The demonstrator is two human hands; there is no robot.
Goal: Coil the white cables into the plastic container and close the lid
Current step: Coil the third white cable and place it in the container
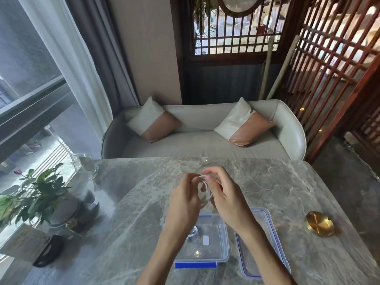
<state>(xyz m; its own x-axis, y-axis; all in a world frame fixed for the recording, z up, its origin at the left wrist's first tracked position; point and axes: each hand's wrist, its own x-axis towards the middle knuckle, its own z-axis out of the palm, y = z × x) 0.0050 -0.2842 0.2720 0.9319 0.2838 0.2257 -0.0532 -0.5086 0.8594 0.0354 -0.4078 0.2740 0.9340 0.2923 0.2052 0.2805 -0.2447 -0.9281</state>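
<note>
My left hand [185,199] and my right hand [224,194] are raised together above the table, both pinching a white cable [205,190] wound into small loops between them. Right below them stands the clear plastic container [223,239] with blue clips, open. Another coiled white cable [193,232] lies inside it, partly hidden by my left wrist. The clear lid [265,243] with its blue seal lies flat on the table to the right of the container, touching or nearly touching it.
A brass round dish [319,224] sits at the right on the marble table [144,202]. At the left stand a potted plant [41,194], a glass vase [86,165], a card and a black object [48,254]. A sofa [201,134] lies beyond the far edge.
</note>
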